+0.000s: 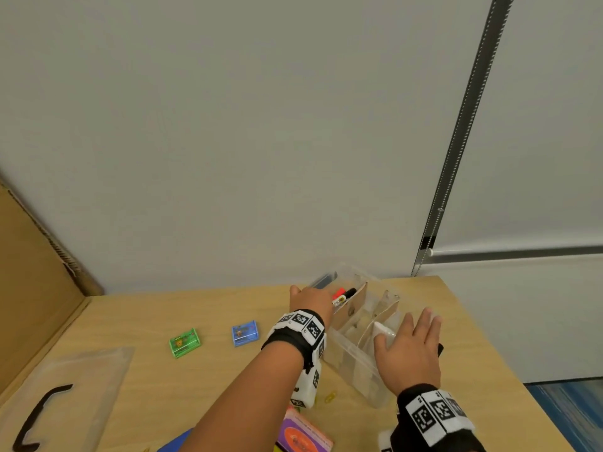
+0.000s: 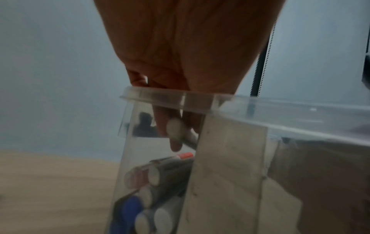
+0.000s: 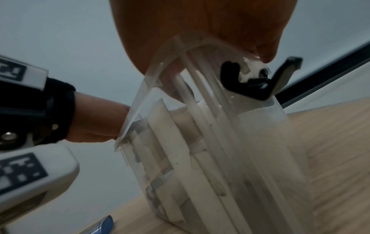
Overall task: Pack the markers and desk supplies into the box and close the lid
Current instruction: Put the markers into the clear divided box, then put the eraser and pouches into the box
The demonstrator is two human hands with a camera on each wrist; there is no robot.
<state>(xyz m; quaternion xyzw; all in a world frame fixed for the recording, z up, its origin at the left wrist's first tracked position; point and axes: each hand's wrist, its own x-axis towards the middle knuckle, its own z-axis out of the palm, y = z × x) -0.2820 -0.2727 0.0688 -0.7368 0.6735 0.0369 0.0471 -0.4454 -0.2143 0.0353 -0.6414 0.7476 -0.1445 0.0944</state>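
Observation:
A clear plastic box (image 1: 350, 357) with cardboard dividers (image 1: 354, 303) stands on the wooden table (image 1: 208, 308). My left hand (image 1: 310, 300) reaches into its far compartment and pinches a white marker (image 1: 343, 297) with a black cap. In the left wrist view the fingers (image 2: 163, 126) hold that marker (image 2: 174, 128) inside the box wall (image 2: 280, 109), above several markers (image 2: 156, 175) lying there. My right hand (image 1: 412, 344) lies flat with straight fingers on the box's near right rim; its palm (image 3: 200, 23) rests on the rim by a black latch (image 3: 258, 79).
The clear lid (image 1: 75, 383) with a black handle lies at the front left. A green case (image 1: 184, 342) and a blue case (image 1: 244, 332) sit left of the box. A yellow paper clip (image 1: 330, 396) and a pink-orange packet (image 1: 303, 435) lie near me. Cardboard (image 1: 29, 282) leans at left.

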